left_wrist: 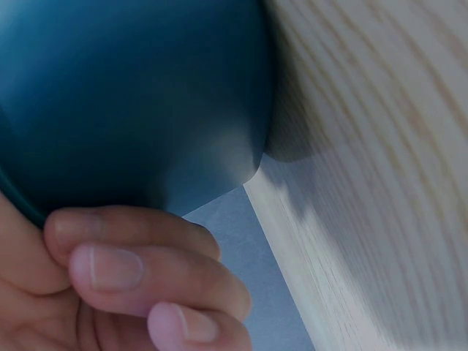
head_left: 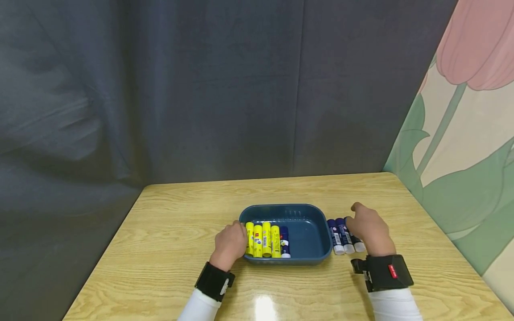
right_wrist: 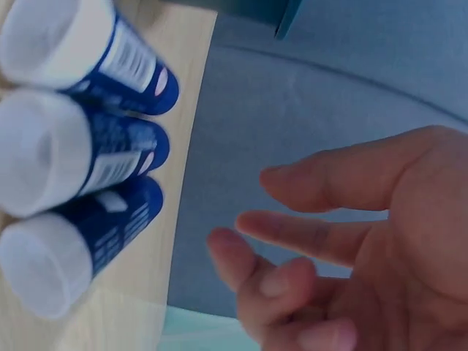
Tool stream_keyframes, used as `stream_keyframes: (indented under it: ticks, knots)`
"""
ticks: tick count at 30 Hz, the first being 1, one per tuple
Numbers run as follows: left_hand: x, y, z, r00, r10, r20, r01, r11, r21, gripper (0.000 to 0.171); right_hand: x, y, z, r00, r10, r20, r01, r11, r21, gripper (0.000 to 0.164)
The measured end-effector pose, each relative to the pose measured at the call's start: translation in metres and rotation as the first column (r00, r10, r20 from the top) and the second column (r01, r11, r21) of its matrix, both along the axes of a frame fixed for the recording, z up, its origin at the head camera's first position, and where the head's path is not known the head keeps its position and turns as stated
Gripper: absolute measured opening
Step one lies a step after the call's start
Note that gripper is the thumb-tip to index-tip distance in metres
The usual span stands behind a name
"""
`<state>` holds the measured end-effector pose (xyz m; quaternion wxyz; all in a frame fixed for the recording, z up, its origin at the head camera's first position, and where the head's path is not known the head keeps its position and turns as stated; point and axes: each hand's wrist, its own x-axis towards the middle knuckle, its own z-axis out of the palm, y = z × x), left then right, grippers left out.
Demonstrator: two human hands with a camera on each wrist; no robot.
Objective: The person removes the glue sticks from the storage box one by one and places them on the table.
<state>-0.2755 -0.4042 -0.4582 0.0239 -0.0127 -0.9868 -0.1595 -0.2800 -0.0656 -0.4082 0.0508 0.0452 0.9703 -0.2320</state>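
Note:
My left hand [head_left: 230, 243] grips the left end of a dark blue tray [head_left: 307, 238]; the left wrist view has its fingers [left_wrist: 121, 269] curled at the tray's outer wall [left_wrist: 139, 110]. Inside, several yellow glue sticks [head_left: 266, 240] lie side by side at the left, with one dark blue glue stick [head_left: 284, 243] next to them. Three blue glue sticks with white ends [head_left: 344, 236] lie in a row just right of the tray. Above the rightmost of these hovers my right hand [head_left: 371, 227], fingers loosely bent and thumb apart, holding nothing in the right wrist view.
Everything stands on a light wooden table [head_left: 180, 223]. A dark grey curtain [head_left: 225, 98] hangs behind its far edge. To the right is a wall covering [head_left: 462, 178] with a large tulip pattern.

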Motion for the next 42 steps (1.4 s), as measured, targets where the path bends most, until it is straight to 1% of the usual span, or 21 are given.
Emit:
stream_keyframes:
  ticks: [5,10,14,21,24,30,36,39,42]
  knots:
    - [-0.001,0.001,-0.001,1.000,0.005,0.009,-0.005,1.000,-0.016,0.035,0.000,-0.013,0.002,0.993,-0.006,-0.116,0.005,1.000,-0.010,0.044]
    - [-0.001,0.001,-0.002,1.000,0.001,0.010,-0.001,1.000,-0.018,0.036,0.001,-0.032,0.001,0.969,0.021,-0.245,-0.024,1.000,-0.011,0.040]
    - [-0.001,0.001,-0.002,1.000,-0.006,0.009,0.006,1.000,-0.013,0.036,0.000,-0.047,-0.001,0.954,0.040,-0.298,-0.045,0.999,-0.009,0.039]
    - [-0.001,0.002,-0.001,1.000,-0.007,0.011,0.007,1.000,-0.015,0.036,0.003,-0.068,-0.007,0.939,0.059,-0.338,-0.062,0.998,0.001,0.039]
    - [-0.001,0.002,-0.001,1.000,-0.006,0.009,0.006,1.000,-0.018,0.035,0.003,-0.078,-0.010,0.939,0.067,-0.338,-0.071,0.997,0.001,0.041]
    - [-0.001,0.003,0.000,1.000,-0.002,0.019,0.003,1.000,-0.019,0.035,0.003,-0.097,-0.019,0.952,0.084,-0.293,-0.082,0.996,0.018,0.047]
    - [-0.002,0.002,0.000,1.000,-0.003,0.019,0.004,1.000,-0.013,0.036,0.002,-0.110,-0.030,0.964,0.184,-0.190,-0.175,0.982,0.066,0.060]
    - [-0.001,0.002,0.000,1.000,-0.002,0.016,0.002,1.000,-0.010,0.035,0.003,-0.113,-0.036,0.963,0.226,-0.148,-0.215,0.973,0.084,0.066]
    - [0.000,0.002,0.000,1.000,-0.001,0.015,0.001,1.000,-0.009,0.035,0.003,-0.116,-0.039,0.961,0.245,-0.131,-0.236,0.969,0.078,0.066]
